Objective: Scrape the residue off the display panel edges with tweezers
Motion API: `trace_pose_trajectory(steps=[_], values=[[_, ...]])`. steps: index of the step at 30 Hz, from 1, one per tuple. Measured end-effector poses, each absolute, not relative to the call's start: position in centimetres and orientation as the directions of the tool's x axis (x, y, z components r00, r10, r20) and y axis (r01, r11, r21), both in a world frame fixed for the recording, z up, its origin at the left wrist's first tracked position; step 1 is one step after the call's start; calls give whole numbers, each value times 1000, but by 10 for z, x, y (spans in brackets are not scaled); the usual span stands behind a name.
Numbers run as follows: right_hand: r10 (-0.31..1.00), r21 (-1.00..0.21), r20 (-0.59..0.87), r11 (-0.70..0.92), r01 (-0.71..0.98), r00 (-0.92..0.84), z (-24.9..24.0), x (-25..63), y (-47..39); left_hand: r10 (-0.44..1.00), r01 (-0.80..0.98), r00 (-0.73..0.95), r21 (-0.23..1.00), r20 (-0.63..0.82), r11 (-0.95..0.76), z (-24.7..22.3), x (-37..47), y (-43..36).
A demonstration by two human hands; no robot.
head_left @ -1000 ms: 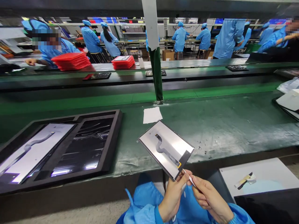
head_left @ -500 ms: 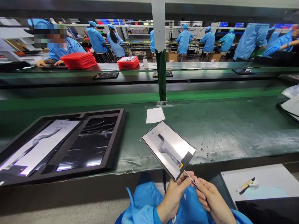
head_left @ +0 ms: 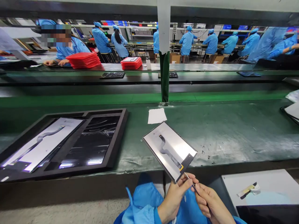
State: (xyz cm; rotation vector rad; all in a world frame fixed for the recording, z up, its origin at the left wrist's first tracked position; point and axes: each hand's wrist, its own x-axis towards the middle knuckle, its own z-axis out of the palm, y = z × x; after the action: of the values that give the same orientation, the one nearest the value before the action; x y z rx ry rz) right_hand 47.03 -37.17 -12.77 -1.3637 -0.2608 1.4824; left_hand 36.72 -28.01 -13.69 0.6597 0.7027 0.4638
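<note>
My left hand (head_left: 174, 196) grips the near corner of a display panel (head_left: 155, 144), which is tilted with its silvery back facing up. A grey flex cable (head_left: 163, 151) curves across that back, ending by a yellow-edged patch near a black strip. In my right hand (head_left: 206, 199) is a slim metal tool, apparently tweezers (head_left: 193, 186), pinched between thumb and fingers. Its tip reaches the panel's lower right edge, close to my left fingers; part of it is hidden by my hands.
To the left, a black foam tray (head_left: 121, 133) holds more display panels (head_left: 50, 140). White paper (head_left: 157, 115) lies behind the held panel, and small black scraps (head_left: 203, 151) at right. A white board (head_left: 268, 182) sits lower right. A post (head_left: 164, 77) rises ahead; co-workers sit beyond.
The view has shifted slightly, so the surroundings sit a little further right. Both hands keep their hold on the panel and tweezers, with barely any movement.
</note>
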Motion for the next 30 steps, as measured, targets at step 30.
trace_pose_trajectory(steps=[30], values=[[787, -847, -507, -379, -372, 352, -136, 467, -378, 596, -178, 684, 697, -420, 695, -137, 365, -274]])
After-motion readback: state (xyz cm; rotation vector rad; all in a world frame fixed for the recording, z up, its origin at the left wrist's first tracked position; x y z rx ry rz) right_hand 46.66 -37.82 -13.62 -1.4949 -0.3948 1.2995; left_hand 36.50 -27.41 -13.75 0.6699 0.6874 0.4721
